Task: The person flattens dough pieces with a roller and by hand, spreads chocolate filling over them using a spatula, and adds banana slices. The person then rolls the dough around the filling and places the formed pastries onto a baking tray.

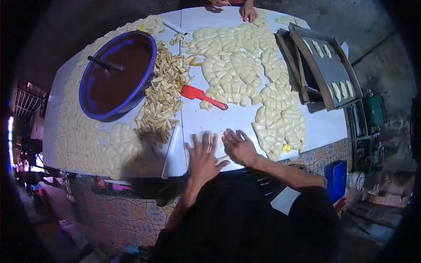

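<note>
My left hand (203, 154) lies palm down near the front edge of the white table (193, 118), its fingers spread. Just right of it, my right hand (241, 150) rests palm down too, fingers extended and slightly bent. Something pale, perhaps thin dough, shows between and beneath the hands, but I cannot make out its shape. A white rod (171, 152), like a rolling pin, lies left of my left hand. Beyond the hands is a red spatula (201, 95). Cut dough pieces (280, 120) spread to the right, and a heap of banana strips (163, 94) sits at the left.
A blue basin (151, 57) of brown filling with a dark-handled utensil (105, 63) stands at the left, surrounded by more dough pieces (103, 151). Metal trays (326, 65) holding shaped dough overhang the right edge. Another person's hands (249, 12) are at the far edge.
</note>
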A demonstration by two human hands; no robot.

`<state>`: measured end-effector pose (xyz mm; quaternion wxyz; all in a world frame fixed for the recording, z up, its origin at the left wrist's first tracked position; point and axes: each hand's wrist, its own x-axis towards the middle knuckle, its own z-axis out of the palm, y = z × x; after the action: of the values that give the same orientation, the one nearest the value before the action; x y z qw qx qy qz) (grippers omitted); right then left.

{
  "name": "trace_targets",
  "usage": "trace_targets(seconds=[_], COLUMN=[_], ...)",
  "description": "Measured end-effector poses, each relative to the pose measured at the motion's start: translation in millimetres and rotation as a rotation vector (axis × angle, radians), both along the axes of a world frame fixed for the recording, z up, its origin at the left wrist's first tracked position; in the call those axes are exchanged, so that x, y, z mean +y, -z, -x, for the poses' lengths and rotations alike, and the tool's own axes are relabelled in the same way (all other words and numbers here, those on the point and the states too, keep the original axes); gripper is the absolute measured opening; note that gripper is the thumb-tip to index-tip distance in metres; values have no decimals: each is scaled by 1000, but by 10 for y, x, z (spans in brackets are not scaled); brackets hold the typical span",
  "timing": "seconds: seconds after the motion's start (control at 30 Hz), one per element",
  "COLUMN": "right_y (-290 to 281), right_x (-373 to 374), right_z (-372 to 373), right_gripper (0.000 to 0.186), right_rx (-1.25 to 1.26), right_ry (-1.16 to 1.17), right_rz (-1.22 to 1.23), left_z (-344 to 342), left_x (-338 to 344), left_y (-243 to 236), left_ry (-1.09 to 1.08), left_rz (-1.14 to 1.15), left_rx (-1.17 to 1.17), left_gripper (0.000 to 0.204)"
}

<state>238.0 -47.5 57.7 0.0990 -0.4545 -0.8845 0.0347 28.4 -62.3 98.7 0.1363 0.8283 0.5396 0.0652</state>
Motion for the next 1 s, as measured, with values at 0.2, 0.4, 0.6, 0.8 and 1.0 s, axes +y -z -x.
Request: trace_targets(seconds=[0.2, 0.4, 0.6, 0.8, 1.0], right_y=[-299, -211, 120, -35, 51], right_x=[80, 18, 114, 22, 518], right_z=[-4, -114, -115, -327, 113], right_gripper=[51, 47, 39, 37, 37], right_rx=[296, 410, 441, 510, 163], right_ry=[30, -42, 17, -100, 208], right_rz=[132, 2, -12, 145, -43], left_z=[977, 287, 172, 460, 28], left_x=[-466, 42, 50, -251, 450], left_y=[904, 110, 301, 550, 572], left_ry=[-689, 29, -118, -53, -396], left_rz=[-319, -157, -331, -149, -191], left_rx=[109, -348, -158, -331, 71], left_gripper=[59, 27, 36, 50, 77])
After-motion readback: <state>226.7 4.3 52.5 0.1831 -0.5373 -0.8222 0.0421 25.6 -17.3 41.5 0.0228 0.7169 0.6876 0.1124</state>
